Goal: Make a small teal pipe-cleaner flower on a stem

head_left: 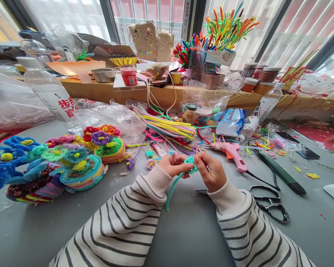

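Both of my hands meet over the middle of the grey table, closed on a small turquoise pipe-cleaner flower (194,168). My left hand (174,165) pinches its left side, and a loose turquoise tail (171,194) hangs below those fingers. From the right, the thumb and fingers of my right hand (210,170) press on the flower's edge. Just beyond my right hand lies a pink glue gun (232,154). Black-handled scissors (269,204) rest to the right, their blades partly hidden under my right wrist. Behind my hands sits a bundle of pipe cleaners (169,126).
Finished pipe-cleaner flowers on round bases (85,174) crowd the left side. A green-black utility knife (281,172) and a phone (308,152) lie at right. Water bottles (48,89), paint jars (268,74) and a pot of pipe cleaners (211,79) line the back.
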`<state>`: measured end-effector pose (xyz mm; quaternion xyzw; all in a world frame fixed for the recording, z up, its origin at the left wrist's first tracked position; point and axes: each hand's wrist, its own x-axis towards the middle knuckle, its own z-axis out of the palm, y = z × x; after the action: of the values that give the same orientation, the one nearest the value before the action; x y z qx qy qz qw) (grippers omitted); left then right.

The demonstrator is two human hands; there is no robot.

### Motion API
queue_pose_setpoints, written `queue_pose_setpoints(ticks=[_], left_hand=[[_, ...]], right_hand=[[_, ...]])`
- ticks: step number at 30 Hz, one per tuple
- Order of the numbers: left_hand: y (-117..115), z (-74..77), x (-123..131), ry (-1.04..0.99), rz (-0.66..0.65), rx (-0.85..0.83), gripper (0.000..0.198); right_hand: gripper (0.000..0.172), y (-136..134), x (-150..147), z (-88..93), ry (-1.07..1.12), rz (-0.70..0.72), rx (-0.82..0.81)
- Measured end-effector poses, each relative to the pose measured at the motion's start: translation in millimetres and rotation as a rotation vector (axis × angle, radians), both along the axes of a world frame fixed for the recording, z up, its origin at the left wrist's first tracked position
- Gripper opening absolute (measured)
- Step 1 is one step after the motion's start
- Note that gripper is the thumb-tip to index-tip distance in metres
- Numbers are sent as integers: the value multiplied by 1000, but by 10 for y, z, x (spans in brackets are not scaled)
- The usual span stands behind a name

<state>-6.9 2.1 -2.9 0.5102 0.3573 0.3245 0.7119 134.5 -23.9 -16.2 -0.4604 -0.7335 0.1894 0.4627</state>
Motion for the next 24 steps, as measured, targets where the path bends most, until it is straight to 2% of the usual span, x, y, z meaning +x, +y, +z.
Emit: queue_pose_setpoints(ticks=[5, 10, 13, 19, 24], left_hand=[[-9, -15, -8, 28, -6, -9, 22], [-13, -27, 36, -11, 123, -39, 24], [-16, -41, 63, -20, 193, -25, 24], [-2, -65, 55, -6, 248, 8, 24], [12, -61, 51, -2, 327, -43, 26]], right_hand=[[19, 0, 14, 10, -47, -6, 29], [20, 0, -34, -4, -82, -146, 25], [23, 1, -95, -31, -23, -210, -28], [26, 28, -141, -75, 166, -157, -196], [24, 44, -108, -33, 99, -164, -119]])
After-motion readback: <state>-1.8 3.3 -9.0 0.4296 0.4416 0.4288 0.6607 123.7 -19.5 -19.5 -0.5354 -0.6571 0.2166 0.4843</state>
